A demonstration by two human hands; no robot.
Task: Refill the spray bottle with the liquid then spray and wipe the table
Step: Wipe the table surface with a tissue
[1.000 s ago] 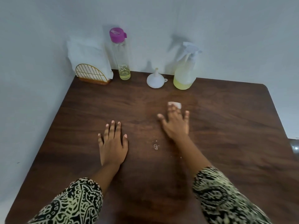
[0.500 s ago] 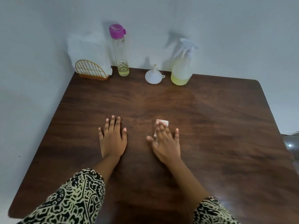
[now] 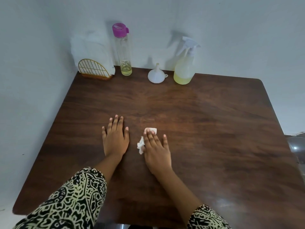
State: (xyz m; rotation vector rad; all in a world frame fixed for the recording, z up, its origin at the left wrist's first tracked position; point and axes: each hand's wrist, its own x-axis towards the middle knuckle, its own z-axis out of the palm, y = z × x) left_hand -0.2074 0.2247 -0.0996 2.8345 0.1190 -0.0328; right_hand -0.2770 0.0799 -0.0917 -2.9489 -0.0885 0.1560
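Note:
My right hand [image 3: 156,149] lies flat on the dark wooden table [image 3: 214,146], fingers straight, pressing a crumpled white tissue [image 3: 141,144] whose edges show beyond the fingertips and at the thumb side. My left hand [image 3: 115,138] rests flat and open on the table just to its left. At the back by the wall stands the spray bottle [image 3: 184,63] with yellow liquid in its lower part. A white funnel [image 3: 156,75] sits upside down to its left. Further left stands a tall clear bottle [image 3: 123,50] with a pink cap and a little yellow liquid.
A gold wire holder [image 3: 94,69] with white napkins stands in the back left corner against the wall. Walls close off the back and left sides. A shiny metal object [image 3: 295,146] shows past the table's right edge.
My right hand has dragged the tissue from the middle of the table back toward me and slightly left. The small droplets near it are gone. My left hand has stayed in place.

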